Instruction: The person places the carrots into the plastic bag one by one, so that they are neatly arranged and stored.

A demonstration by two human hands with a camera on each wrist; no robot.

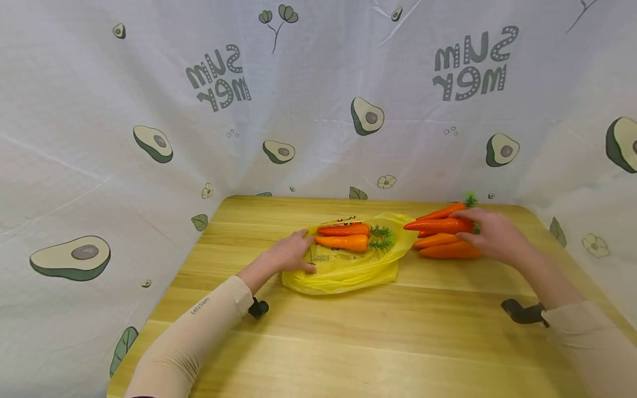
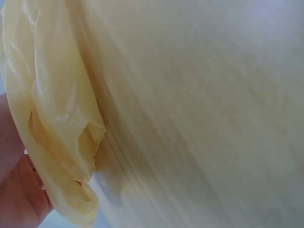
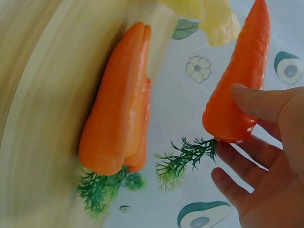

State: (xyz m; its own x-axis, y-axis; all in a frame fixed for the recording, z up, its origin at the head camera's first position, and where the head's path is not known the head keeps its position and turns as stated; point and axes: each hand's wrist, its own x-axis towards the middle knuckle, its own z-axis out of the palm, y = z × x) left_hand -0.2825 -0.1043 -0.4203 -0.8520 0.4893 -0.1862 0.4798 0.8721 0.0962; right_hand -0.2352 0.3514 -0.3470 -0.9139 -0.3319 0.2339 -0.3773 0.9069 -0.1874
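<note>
My right hand pinches a carrot near its leafy end, thumb on one side and fingers on the other. This carrot is held above the others, its tip pointing left towards the bag. Several more carrots with green tops lie at the table's right, below that hand. A yellow plastic bag lies mid-table, its mouth spread. Two carrots rest in the bag, side by side, tops to the right. At the bag's left edge my left hand touches the plastic with spread fingers; the bag partly covers them in the left wrist view.
A light wooden table lies under everything. Behind it and at both sides hangs a white curtain printed with avocados and lettering. A dark strap mount sits at the right wrist, another mount at the left.
</note>
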